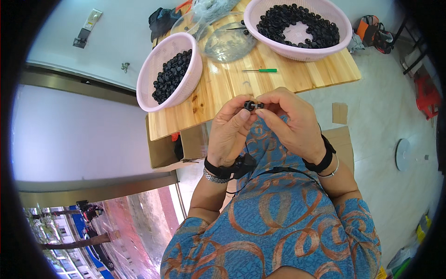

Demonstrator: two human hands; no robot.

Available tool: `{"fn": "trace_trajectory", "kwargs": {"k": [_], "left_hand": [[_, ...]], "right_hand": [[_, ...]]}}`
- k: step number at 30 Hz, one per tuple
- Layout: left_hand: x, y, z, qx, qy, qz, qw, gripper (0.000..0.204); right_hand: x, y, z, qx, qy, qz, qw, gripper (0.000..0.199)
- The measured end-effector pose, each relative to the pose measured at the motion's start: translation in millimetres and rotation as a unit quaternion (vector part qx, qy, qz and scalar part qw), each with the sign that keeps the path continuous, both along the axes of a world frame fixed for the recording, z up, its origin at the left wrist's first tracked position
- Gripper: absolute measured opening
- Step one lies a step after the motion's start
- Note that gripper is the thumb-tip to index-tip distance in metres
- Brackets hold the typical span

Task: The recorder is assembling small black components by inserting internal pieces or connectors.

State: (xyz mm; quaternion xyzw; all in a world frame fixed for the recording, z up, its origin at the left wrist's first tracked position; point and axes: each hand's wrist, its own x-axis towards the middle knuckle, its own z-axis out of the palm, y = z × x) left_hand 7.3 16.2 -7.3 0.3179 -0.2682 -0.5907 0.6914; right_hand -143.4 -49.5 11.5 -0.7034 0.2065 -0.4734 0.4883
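Note:
At the table's near edge, my left hand (pixel 231 123) pinches a small round black part (pixel 249 106) between thumb and fingers. My right hand (pixel 292 122) grips a smaller black piece (pixel 259 106) against its right side, and the two touch. A light spot shows between them; whether they are joined I cannot tell. Beyond the hands lies a green-handled screwdriver (pixel 267 70) with a thin shaft. Small black parts (pixel 173 76) fill a pink basket (pixel 145 95) on the left. More black parts (pixel 278 21) lie in a second pink basket (pixel 297 52) at the far right.
Between the baskets, clear plastic containers (pixel 227 44) stand on the wooden table (pixel 297 76). A dark cloth or bag (pixel 163 21) is at the far left. Below the table is a cardboard box (pixel 165 151). Flat cardboard (pixel 340 113) and a grey disc (pixel 403 154) lie on the floor.

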Motion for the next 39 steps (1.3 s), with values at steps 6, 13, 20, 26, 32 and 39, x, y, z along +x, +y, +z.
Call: {"fn": "trace_trajectory", "kwargs": {"k": [6, 13, 20, 26, 32, 39], "left_hand": [[-3, -1, 0, -0.011, 0.020, -0.001, 1.000, 0.028], [-5, -1, 0, -0.027, 0.009, -0.012, 1.000, 0.029], [-7, 0, 2, -0.035, -0.002, -0.005, 0.999, 0.029], [-7, 1, 1, -0.041, -0.015, -0.010, 0.999, 0.029], [-3, 3, -6, -0.054, -0.044, -0.016, 0.997, 0.030], [-2, 3, -10, -0.038, 0.001, -0.016, 0.999, 0.029]], "right_hand": [[-1, 1, -1, -0.031, 0.024, -0.019, 0.999, 0.016], [-2, 2, -2, -0.063, 0.033, -0.032, 0.997, 0.015], [-3, 3, -1, -0.078, 0.036, -0.035, 0.996, 0.014], [-2, 4, -3, -0.112, 0.047, -0.046, 0.991, 0.012], [-2, 4, -1, -0.197, 0.068, -0.076, 0.975, 0.013], [0, 3, -4, -0.235, 0.081, -0.091, 0.964, 0.014]]}}
